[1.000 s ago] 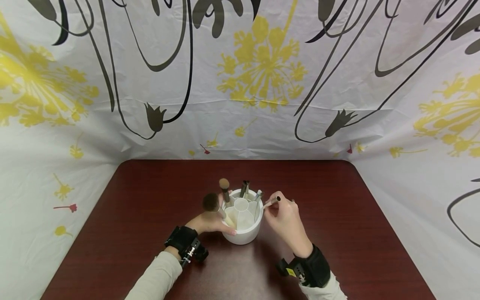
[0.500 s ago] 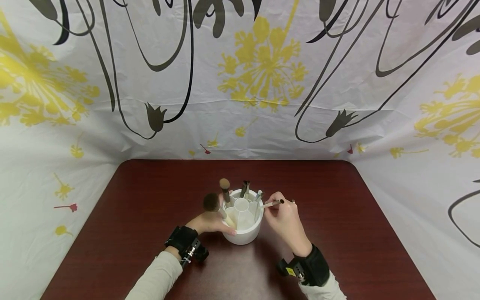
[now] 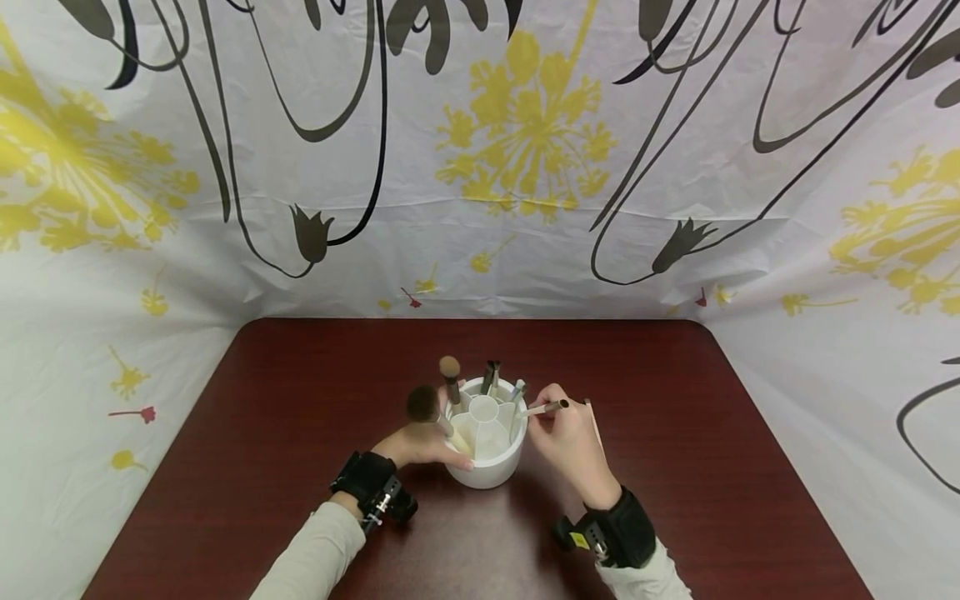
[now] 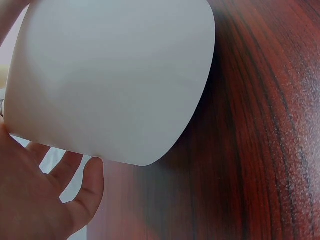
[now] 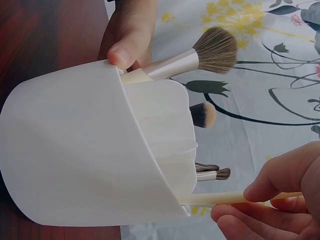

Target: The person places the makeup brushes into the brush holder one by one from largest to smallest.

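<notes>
My left hand [image 3: 423, 446] grips the white divided brush holder [image 3: 486, 477] from its left side, thumb at the front rim. In the left wrist view, its fingers [image 4: 92, 182] curve along the holder's wall. My right hand [image 3: 573, 442] pinches a slim makeup brush [image 3: 550, 407] with a dark tip, tilted at the holder's right rim. The right wrist view shows its pale handle [image 5: 220, 198] reaching the rim. A large fluffy brush [image 3: 423, 405], a tan-topped brush [image 3: 450, 368] and several thin brushes [image 3: 491, 377] stand in the compartments.
A dark red-brown wooden table [image 3: 337, 358] carries the holder. Behind it hangs a white cloth [image 3: 375, 250] with yellow and grey flowers. Just right of my right hand shows a thin pale stick [image 3: 595, 425] with a dark tip.
The slim brush in my right hand has tipped lower, towards level. More of the thin pale stick shows beside that hand. My left hand and the holder have stayed put.
</notes>
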`<state>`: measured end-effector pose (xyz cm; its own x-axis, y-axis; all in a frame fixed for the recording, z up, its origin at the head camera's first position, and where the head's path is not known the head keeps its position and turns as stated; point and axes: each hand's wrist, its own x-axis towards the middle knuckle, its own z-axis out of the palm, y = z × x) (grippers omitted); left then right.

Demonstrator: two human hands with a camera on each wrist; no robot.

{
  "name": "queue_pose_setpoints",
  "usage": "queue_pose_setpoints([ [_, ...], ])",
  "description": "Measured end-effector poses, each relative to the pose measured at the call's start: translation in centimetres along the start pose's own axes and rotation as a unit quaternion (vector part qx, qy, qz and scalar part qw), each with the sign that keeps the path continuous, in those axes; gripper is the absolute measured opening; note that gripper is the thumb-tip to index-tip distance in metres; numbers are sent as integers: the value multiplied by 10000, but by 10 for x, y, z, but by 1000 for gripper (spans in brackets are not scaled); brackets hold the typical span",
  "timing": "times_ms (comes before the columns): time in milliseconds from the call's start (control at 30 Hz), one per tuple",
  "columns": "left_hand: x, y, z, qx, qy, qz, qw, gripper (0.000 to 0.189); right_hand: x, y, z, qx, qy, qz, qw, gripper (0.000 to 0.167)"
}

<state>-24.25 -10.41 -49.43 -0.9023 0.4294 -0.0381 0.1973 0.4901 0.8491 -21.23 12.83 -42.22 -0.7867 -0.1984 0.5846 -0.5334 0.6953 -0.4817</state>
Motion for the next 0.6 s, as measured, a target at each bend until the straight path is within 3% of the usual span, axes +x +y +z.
queue_pose_setpoints([
  [600,1,-1,0,10,4,106,9999,119,0,3,7,261,-333,165,9990,22],
])
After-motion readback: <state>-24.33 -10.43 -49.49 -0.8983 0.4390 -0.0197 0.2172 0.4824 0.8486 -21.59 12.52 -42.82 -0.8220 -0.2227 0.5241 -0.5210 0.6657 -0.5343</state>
